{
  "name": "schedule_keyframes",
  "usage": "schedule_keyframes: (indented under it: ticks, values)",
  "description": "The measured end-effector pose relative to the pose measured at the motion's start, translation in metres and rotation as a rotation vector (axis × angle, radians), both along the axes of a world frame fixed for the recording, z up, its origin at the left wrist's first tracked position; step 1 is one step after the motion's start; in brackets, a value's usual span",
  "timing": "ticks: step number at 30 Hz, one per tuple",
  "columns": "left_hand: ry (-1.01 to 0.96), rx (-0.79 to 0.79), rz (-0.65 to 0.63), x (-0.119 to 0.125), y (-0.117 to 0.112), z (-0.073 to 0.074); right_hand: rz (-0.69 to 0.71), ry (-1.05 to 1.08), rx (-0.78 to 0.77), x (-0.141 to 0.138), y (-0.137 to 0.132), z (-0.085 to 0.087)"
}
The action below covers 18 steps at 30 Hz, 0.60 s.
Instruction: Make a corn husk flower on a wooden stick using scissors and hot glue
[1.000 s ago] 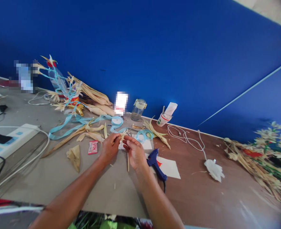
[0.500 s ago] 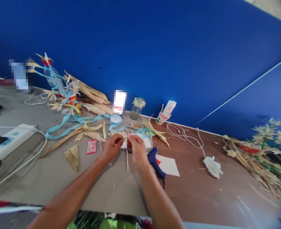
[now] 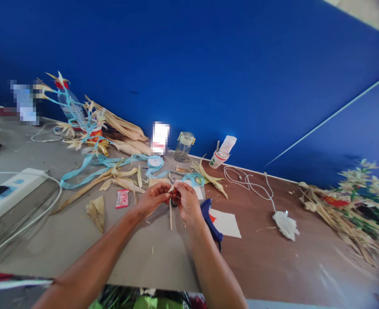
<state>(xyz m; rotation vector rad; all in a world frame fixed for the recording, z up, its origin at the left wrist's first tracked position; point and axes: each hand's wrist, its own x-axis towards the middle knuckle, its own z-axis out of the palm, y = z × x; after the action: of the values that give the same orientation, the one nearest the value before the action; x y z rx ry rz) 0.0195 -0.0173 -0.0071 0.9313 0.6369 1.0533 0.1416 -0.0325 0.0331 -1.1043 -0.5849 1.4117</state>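
Note:
My left hand (image 3: 153,198) and my right hand (image 3: 187,201) meet over the middle of the table, fingertips pinched together. Between them is a small pale piece of corn husk (image 3: 172,188), partly covered by the fingers. A thin pale strip (image 3: 170,219) shows just below the hands; whether it is joined to the piece I cannot tell. Right beside my right wrist lies a blue glue gun (image 3: 212,223), partly over a white sheet (image 3: 228,224). Left of my left hand are a red and white packet (image 3: 122,198) and a folded husk piece (image 3: 96,213).
Behind the hands are a roll of light blue ribbon (image 3: 155,162), loose husks (image 3: 125,172), a glass jar (image 3: 183,148) and a paper cup (image 3: 218,159). A power strip (image 3: 18,184) sits at left, a white cable (image 3: 250,184) at right. Husk flowers (image 3: 363,184) lie far right.
The fingers have shifted slightly around the small husk piece, and my left hand's fingers are more curled round it. The view has moved a little; the table things stay put.

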Motion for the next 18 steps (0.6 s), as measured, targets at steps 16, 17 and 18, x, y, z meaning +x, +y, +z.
schedule_keyframes:
  ticks: [16,17,18]
  values:
    - [0.128,0.073,-0.004,-0.0079,0.0036,0.0028,0.077,0.119,-0.075,0.0002,0.0024,-0.0073]
    - [0.108,0.056,-0.012,-0.0082,0.0034,0.0025,0.086,0.130,-0.081,0.0004,0.0026,-0.0081]
    - [0.089,0.036,-0.019,-0.0085,0.0031,0.0026,0.091,0.138,-0.086,0.0006,0.0028,-0.0086]
